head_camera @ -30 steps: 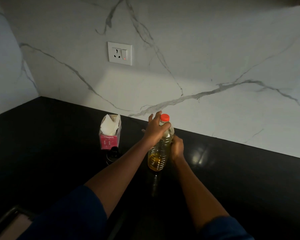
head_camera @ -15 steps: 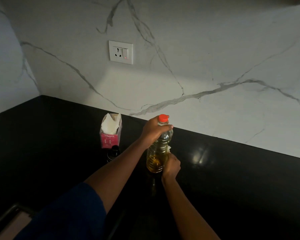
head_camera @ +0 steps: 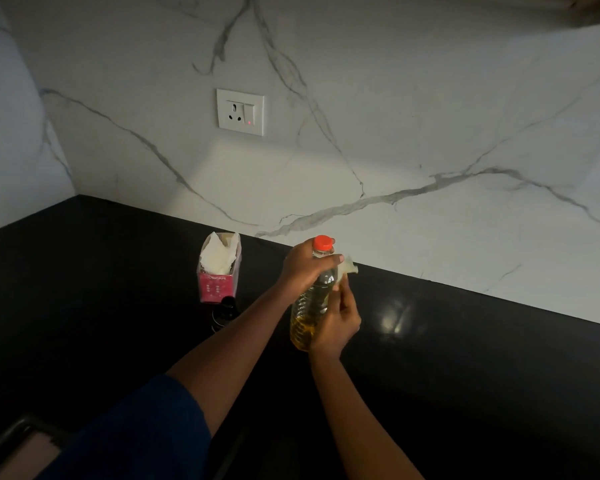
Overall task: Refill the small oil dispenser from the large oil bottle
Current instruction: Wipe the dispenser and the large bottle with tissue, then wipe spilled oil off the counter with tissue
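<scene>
Gripping oil bottle (head_camera: 305,318) neck with left hand (head_camera: 303,268)

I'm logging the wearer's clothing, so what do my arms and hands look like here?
Left hand and right hand are bare: no gloves, rings or watch visible. A dark blue sleeve covers the left arm down to the elbow; both forearms are uncovered.

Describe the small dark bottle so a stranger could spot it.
Below the white wall socket, a pink tissue box stands on the black counter. The small dark bottle sits just in front of it, nearly black, unlike the clear, red-capped oil bottle to its right.
</scene>
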Available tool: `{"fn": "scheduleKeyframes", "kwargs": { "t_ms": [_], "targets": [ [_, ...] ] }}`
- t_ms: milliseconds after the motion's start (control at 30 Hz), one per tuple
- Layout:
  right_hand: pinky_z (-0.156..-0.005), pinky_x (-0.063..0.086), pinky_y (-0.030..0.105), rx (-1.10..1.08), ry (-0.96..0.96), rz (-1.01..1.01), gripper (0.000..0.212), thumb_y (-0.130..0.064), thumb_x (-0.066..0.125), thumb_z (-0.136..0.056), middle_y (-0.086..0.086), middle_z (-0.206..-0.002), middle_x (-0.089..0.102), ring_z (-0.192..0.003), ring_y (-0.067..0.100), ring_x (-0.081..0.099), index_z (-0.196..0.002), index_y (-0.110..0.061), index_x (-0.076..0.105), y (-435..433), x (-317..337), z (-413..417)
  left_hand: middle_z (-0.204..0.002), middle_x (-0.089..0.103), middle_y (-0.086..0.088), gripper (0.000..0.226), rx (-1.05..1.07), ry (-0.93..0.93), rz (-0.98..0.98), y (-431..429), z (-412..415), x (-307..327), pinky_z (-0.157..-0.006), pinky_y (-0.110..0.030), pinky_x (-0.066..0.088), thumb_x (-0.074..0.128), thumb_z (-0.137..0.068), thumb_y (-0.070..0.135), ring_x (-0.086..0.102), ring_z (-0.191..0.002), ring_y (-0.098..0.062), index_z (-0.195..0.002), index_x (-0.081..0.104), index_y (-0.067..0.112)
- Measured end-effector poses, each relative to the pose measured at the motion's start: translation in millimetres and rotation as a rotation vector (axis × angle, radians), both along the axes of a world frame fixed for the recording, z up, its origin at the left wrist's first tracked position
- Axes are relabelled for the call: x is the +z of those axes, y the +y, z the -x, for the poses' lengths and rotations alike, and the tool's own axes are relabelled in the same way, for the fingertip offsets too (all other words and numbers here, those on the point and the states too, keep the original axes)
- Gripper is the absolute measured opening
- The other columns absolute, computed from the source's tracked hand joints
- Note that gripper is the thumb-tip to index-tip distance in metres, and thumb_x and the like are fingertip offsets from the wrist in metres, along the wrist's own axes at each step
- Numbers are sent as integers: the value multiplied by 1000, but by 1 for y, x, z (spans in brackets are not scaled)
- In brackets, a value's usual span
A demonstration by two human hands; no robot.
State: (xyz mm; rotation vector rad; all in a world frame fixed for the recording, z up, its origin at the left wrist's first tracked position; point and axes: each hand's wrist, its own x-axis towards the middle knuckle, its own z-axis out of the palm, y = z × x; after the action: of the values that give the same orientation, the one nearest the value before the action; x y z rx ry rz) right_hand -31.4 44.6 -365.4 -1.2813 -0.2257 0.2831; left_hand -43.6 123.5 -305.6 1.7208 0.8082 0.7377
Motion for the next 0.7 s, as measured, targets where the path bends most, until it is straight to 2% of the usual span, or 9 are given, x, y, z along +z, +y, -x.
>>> {"fn": "scheduleKeyframes", "kwargs": {
  "t_ms": [133, 200, 300, 400, 467, 533, 633, 700],
  "targets": [
    [-93, 52, 38, 8, 72, 101, 30, -7, 54, -92, 4, -113, 68, -102, 15, 64, -120, -12, 62, -7, -21, 5, -114, 64, -1, 43, 46, 1, -40, -1, -4, 0, -96, -41, 48, 72, -76, 35, 60, -104, -17, -116, 62, 22],
    [-91, 53, 39, 19, 113, 135, 28, -7, 54, -92, 3, -110, 69, -101, 14, 65, -117, -13, 64, -11, -27, -3, -114, 64, -1, 44, 85, 5, -78, -2, -7, 1, -99, -47, 45, 72, -75, 39, 59, -107, -19, -114, 63, 21],
    [-88, 53, 37, 31, 194, 57, 26, -3, 51, -92, 5, -104, 69, -96, 16, 66, -114, -10, 65, -18, -25, -15, -115, 65, -2, 49, 136, 33, -105, 0, -14, 1, -102, -56, 38, 69, -72, 47, 57, -111, -21, -112, 65, 20],
    [-83, 52, 37, 35, 367, -105, 22, 1, 48, -93, 9, -101, 66, -87, 17, 64, -109, -5, 62, -29, -19, -28, -116, 65, -2, 37, 152, 57, -98, 0, -18, 5, -103, -56, 35, 66, -80, 39, 56, -113, -22, -112, 65, 21],
    [-78, 51, 32, 40, 382, -71, 22, 0, 47, -93, 9, -101, 63, -83, 14, 61, -109, -5, 61, -37, -20, -37, -115, 65, -1, 30, 156, 47, -78, 4, -17, 7, -103, -54, 36, 63, -82, 36, 57, -112, -22, -110, 66, 24],
    [-71, 47, 24, 21, 226, 174, 24, -3, 47, -94, 7, -102, 63, -77, 7, 57, -113, -6, 61, -46, -28, -47, -113, 66, -2, 28, 179, 9, -48, 11, -11, 10, -101, -51, 40, 62, -82, 31, 58, -108, -23, -109, 66, 24],
    [-63, 48, 20, 129, -238, 656, 31, -5, 45, -95, 6, -103, 65, -69, 6, 57, -124, -9, 56, -57, -47, -52, -111, 66, -4, 28, 218, -51, -22, 20, 0, 23, -96, -44, 47, 62, -84, 23, 60, -103, -22, -111, 65, 19],
    [-75, 53, 20, 379, -502, 928, 39, -7, 46, -94, 6, -113, 64, -84, 8, 63, -132, -12, 48, -56, -65, -45, -112, 66, -4, 28, 226, -81, -21, 28, 7, 34, -94, -39, 48, 62, -85, 20, 59, -102, -19, -112, 65, 18]
  ]
}}
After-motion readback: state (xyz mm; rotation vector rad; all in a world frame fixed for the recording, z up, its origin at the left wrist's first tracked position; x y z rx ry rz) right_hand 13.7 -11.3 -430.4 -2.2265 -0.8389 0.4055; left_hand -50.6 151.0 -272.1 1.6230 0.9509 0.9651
